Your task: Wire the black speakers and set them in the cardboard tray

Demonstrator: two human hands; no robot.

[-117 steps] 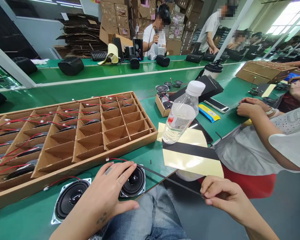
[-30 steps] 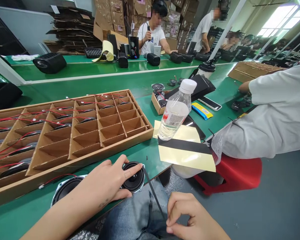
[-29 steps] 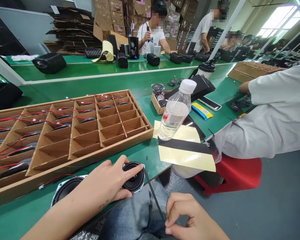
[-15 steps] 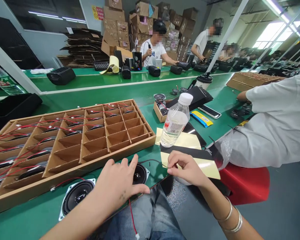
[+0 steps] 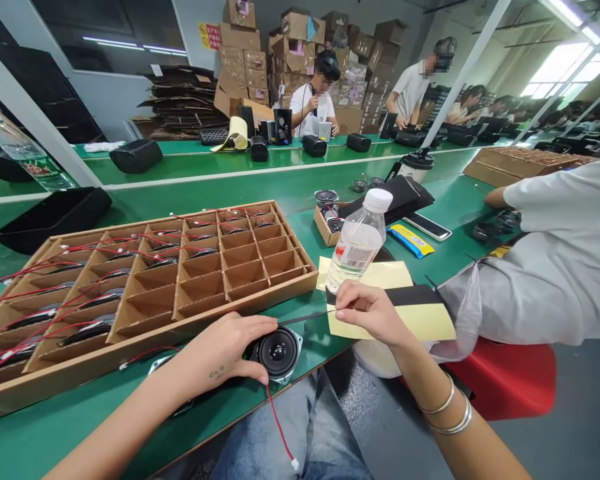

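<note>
My left hand (image 5: 225,350) is curled over the left rim of a small black speaker (image 5: 279,352) at the near edge of the green bench, holding it down. A red wire (image 5: 279,427) hangs from the speaker over my lap. My right hand (image 5: 370,310) pinches the end of a thin black strip (image 5: 305,318) that runs from the speaker's top edge to my fingers. Just behind that hand lies a yellow backing sheet (image 5: 410,323) with a black band across it. A second speaker (image 5: 163,363) is mostly hidden under my left forearm.
A cardboard divider tray (image 5: 290,293) holds several speakers with red wires on its left side. A water bottle (image 5: 357,243), a small box of speakers (image 5: 325,230), a phone (image 5: 427,227) and a yellow packet stand behind. A person in white sits right; others work at the far bench.
My right hand has lifted from below the bench edge to the yellow sheet, drawing the black strip over the speaker. My left hand shifted to the speaker's left rim. The camera tilted up.
</note>
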